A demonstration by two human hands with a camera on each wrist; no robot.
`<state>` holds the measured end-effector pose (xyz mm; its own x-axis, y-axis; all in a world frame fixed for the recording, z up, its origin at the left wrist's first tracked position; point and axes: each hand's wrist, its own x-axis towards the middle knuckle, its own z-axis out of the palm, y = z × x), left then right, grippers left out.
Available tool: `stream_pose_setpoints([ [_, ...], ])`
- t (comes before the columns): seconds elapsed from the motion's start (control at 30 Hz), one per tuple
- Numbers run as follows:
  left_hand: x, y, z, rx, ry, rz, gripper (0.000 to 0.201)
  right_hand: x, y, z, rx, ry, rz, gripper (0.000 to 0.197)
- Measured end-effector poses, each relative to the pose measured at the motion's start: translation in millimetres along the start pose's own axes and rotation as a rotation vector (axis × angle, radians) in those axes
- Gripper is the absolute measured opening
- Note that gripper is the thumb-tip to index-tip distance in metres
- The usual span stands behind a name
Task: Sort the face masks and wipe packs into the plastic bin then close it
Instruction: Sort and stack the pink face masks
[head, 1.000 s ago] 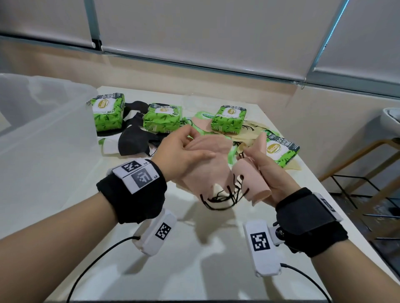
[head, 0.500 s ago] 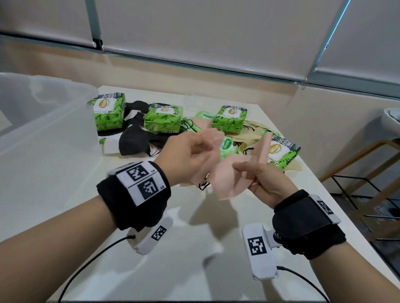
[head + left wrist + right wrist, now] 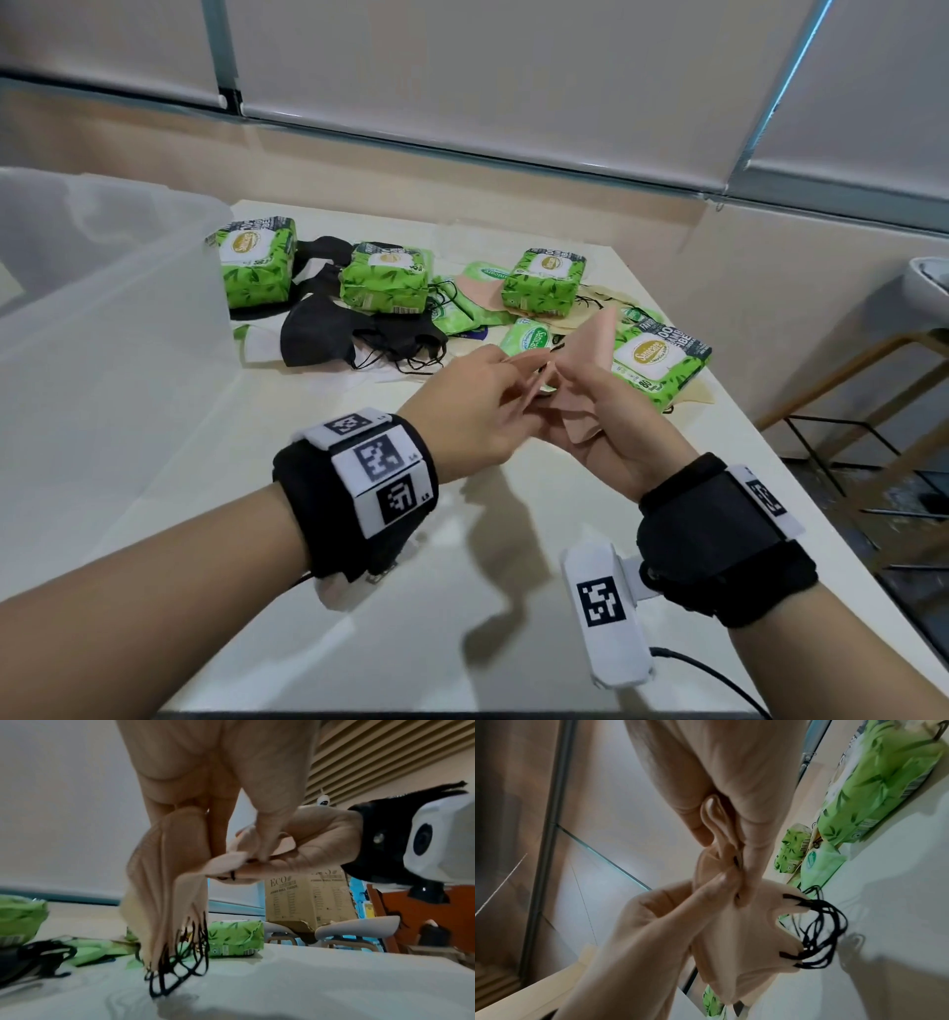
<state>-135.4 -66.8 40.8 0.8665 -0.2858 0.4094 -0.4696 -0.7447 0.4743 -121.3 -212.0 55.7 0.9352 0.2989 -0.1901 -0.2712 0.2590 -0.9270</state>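
Both hands hold a stack of pink face masks (image 3: pixel 590 344) above the middle of the table. My left hand (image 3: pixel 513 367) pinches the stack from the left, and my right hand (image 3: pixel 567 377) grips it from the right. In the left wrist view the pink masks (image 3: pixel 167 882) hang down with black ear loops dangling near the tabletop. The right wrist view shows the pink masks (image 3: pixel 744 933) squeezed between the fingers of both hands. The clear plastic bin (image 3: pixel 102 288) stands open at the left.
Green wipe packs lie at the back of the white table (image 3: pixel 411 642): one by the bin (image 3: pixel 257 267), one in the middle (image 3: pixel 385 277), one further right (image 3: pixel 544 280), one near the right edge (image 3: pixel 660 360). Black masks (image 3: pixel 328 334) and small pale green packs (image 3: pixel 524 342) lie among them.
Both hands have risen and come together. The spread pink masks are now folded into a narrow bundle pinched between them, and the ear loops have dropped out of the head view.
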Motion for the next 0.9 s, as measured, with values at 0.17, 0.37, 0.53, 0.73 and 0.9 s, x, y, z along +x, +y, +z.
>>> stream_pose_setpoints([
  [0.17, 0, -8, -14, -0.345, 0.097, -0.308, 0.016, 0, -1, -6, -0.020, 0.125, -0.007, 0.019],
  [0.37, 3, -12, -21, -0.546, 0.119, -0.434, 0.029, 5, 0, -21, -0.340, 0.272, -0.044, 0.005],
  [0.53, 5, -17, -21, -0.631, 0.172, -0.499, 0.028, 4, 0, -20, -0.300, 0.199, -0.018, 0.019],
  [0.73, 4, -24, -21, -0.582, 0.224, -0.364, 0.035, -1, 1, -19, -0.434, 0.120, 0.020, 0.016],
  [0.9, 9, -21, -25, -0.539, 0.216, -0.348, 0.015, -3, -1, -19, -0.826, 0.046, 0.028, 0.038],
])
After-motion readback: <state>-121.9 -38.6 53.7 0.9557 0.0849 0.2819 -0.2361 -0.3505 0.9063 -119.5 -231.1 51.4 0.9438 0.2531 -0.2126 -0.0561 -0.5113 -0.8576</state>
